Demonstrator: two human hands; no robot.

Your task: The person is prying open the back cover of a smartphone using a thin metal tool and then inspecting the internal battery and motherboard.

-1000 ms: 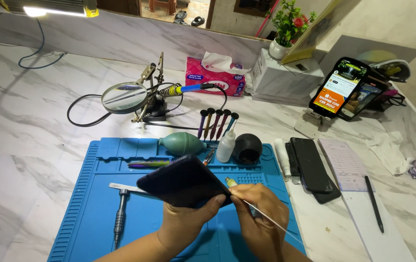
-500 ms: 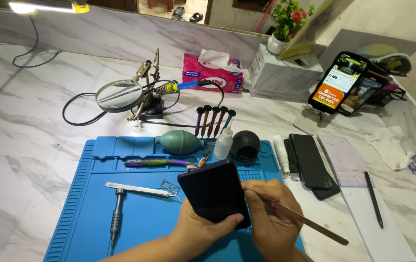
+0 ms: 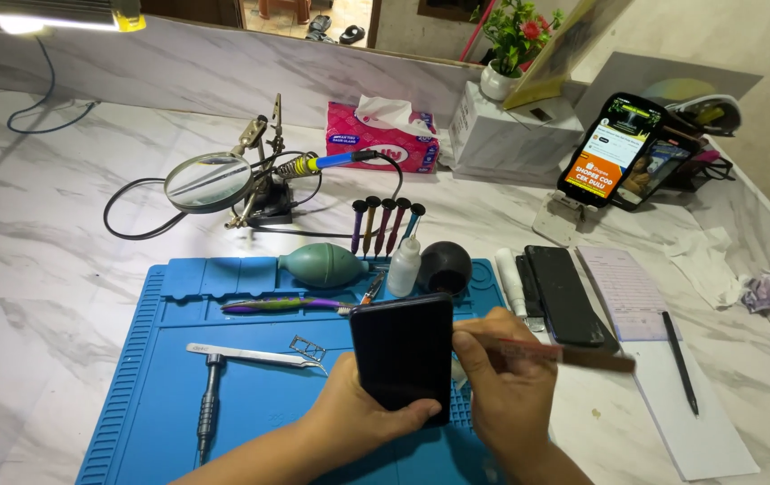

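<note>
My left hand [image 3: 362, 420] grips a black smartphone [image 3: 403, 355] from below, holding it upright over the blue work mat [image 3: 178, 395]. My right hand [image 3: 510, 395] pinches a thin brown stick-like tool [image 3: 564, 355] whose tip touches the phone's right edge; the tool lies nearly level and points right. On the mat to the left lie silver tweezers [image 3: 255, 357], a small metal SIM tray [image 3: 307, 347] and a screwdriver [image 3: 208, 404].
At the mat's back edge sit a green air blower [image 3: 324, 267], a purple-green tool [image 3: 281, 305], upright screwdrivers [image 3: 385, 224], a white bottle [image 3: 404, 267] and a black dome [image 3: 445, 267]. A magnifier stand [image 3: 210, 182], tissue box [image 3: 380, 144], dark phone [image 3: 564, 295], notepad with pen [image 3: 679, 364], lit phones [image 3: 614, 153].
The phone has turned from lying flat and tilted to standing upright. My right hand has swung the thin tool from pointing down-right to nearly level at the phone's right edge.
</note>
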